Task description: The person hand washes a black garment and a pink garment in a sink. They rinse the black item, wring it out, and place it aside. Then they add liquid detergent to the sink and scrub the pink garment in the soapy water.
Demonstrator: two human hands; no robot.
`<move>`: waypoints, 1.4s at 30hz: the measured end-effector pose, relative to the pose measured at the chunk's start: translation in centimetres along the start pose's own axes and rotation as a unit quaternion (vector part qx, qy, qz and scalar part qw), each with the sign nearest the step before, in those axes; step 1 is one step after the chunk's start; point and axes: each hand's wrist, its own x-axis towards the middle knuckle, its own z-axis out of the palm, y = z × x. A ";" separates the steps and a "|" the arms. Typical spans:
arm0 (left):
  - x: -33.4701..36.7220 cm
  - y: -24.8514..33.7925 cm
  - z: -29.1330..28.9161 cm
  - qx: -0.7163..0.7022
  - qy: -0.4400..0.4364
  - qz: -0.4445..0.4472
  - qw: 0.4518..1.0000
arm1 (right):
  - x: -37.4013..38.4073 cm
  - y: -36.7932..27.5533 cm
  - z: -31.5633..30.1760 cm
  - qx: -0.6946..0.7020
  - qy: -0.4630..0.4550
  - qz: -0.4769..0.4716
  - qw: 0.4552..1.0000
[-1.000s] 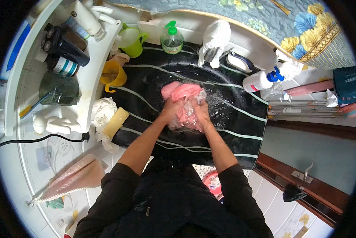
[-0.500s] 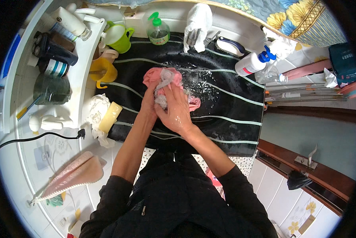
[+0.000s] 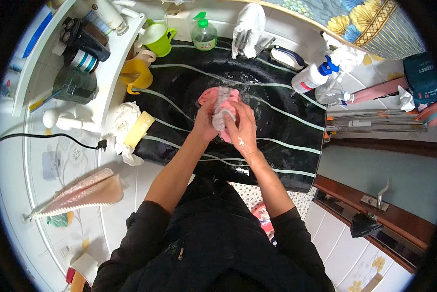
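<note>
A wet, bunched pink cloth (image 3: 209, 94) with greyish-white parts is squeezed between my two hands over the black basin (image 3: 177, 112) with pale wavy stripes. My left hand (image 3: 206, 119) closes round its left side. My right hand (image 3: 243, 127) wraps its right side, the thumb lying across the grey-white part. Its exact kind of garment or towel cannot be made out. Just beyond it, the tap (image 3: 241, 41) is draped with a white cloth (image 3: 251, 22). Drops of water glisten on the right hand and wrist.
Along the back stand a green cup (image 3: 159, 43), a green-topped pump bottle (image 3: 205, 38), a brush (image 3: 286, 57) and a white spray bottle (image 3: 308, 79). A yellow cup (image 3: 136, 75), a yellow soap bar (image 3: 139, 130) and a crumpled white cloth (image 3: 123, 119) sit at the left, beside a crowded shelf (image 3: 106, 73).
Both hands have moved right with the pink cloth and gathered it into a tighter bundle, taking in the end that trailed to the right. The splashing water beside it has mostly subsided.
</note>
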 end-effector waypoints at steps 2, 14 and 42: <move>-0.1 -0.6 -0.2 0.071 0.042 -0.012 0.997 | -0.7 2.0 -0.2 -0.029 -0.012 0.050 0.998; -6.8 1.8 -1.4 0.368 0.147 0.026 0.918 | -2.9 6.7 0.0 -0.317 -0.151 0.091 0.932; -30.1 -0.4 -19.6 0.132 0.326 0.134 0.926 | -5.1 7.3 0.0 -0.329 -0.134 0.000 0.935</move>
